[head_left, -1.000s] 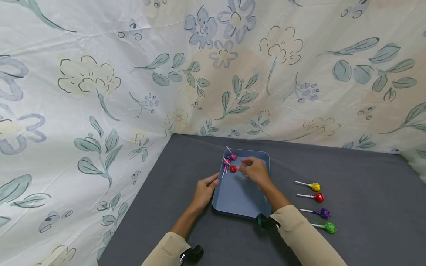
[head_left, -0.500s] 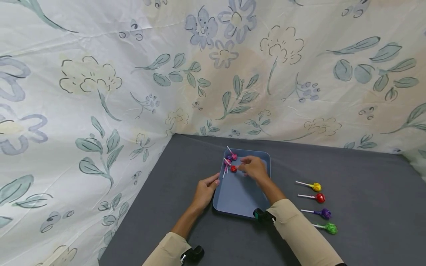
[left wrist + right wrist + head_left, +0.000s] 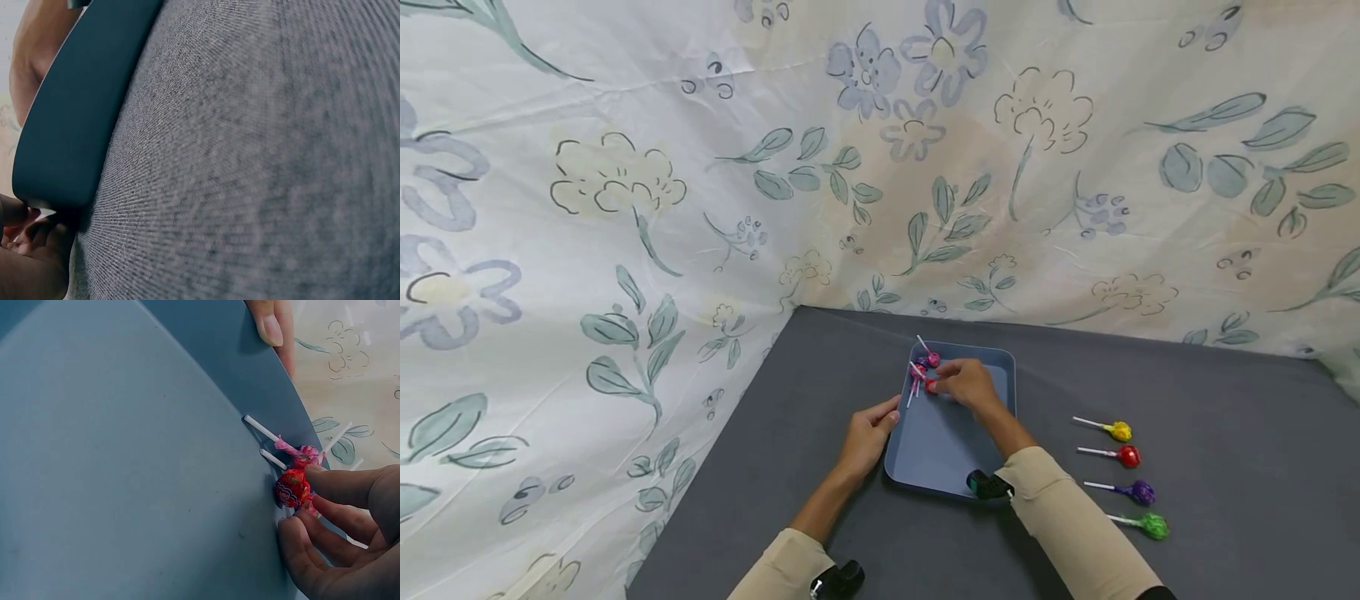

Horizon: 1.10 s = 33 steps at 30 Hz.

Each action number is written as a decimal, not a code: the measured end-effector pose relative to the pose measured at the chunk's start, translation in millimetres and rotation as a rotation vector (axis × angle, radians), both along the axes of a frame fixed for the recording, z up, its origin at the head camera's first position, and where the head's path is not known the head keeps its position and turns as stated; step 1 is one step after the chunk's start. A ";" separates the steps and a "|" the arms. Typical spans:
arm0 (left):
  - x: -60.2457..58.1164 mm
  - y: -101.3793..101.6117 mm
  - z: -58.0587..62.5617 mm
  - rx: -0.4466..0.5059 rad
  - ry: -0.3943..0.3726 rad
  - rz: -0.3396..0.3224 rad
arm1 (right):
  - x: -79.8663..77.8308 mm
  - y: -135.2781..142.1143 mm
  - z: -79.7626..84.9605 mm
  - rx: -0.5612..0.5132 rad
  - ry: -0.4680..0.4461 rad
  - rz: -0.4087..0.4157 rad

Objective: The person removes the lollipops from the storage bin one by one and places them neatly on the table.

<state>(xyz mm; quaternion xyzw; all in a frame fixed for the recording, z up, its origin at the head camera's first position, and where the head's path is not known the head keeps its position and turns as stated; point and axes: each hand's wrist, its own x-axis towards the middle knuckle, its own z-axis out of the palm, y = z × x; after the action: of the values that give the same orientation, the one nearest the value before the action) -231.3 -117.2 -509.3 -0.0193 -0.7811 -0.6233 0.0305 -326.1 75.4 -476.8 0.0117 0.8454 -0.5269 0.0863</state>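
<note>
My left hand [image 3: 865, 437] grips the left edge of a blue-grey tray [image 3: 940, 450], thumb at the rim. In the right wrist view, its thumb [image 3: 269, 328] shows against the tray wall. Inside the tray, my right hand [image 3: 967, 385] pinches a red-wrapped lollipop [image 3: 292, 487] between thumb and fingers. Beside that, a pink lollipop [image 3: 306, 455] and other wrapped lollipops lie bunched against the left wall, sticks crossing. One pink lollipop [image 3: 933, 359] lies at the far left corner with its stick over the rim. The left wrist view shows mostly cloth and the tray's outer side [image 3: 81, 112].
Right of the tray, a yellow lollipop [image 3: 1120, 431], a red lollipop [image 3: 1128, 456], a purple lollipop [image 3: 1142, 492] and a green lollipop [image 3: 1153, 526] lie in a column on the grey cloth [image 3: 1240, 450]. Floral curtain [image 3: 880, 208] hangs behind and at the left.
My right hand has moved slightly left and now covers more of the red lollipop. My left hand stays on the tray edge. The whole head view has shifted slightly.
</note>
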 end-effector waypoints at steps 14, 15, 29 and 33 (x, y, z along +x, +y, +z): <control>-0.8 2.8 -0.2 -0.005 0.006 -0.014 | -1.4 -2.2 -9.1 0.092 0.078 0.025; -0.6 3.1 0.0 0.000 0.000 -0.013 | -1.4 -2.3 -9.0 0.097 0.085 0.029; -1.5 -1.0 -2.8 0.018 -0.007 0.001 | 9.1 5.5 1.8 0.056 0.075 0.031; -1.1 -2.1 -2.6 0.025 -0.005 -0.002 | 12.3 12.9 5.4 -0.007 0.065 0.031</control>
<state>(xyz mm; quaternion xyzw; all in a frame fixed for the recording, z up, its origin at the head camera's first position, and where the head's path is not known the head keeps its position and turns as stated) -232.4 -119.3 -511.9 -0.0183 -0.7733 -0.6332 0.0281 -313.8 88.3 -471.4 -0.0190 0.8460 -0.5286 0.0668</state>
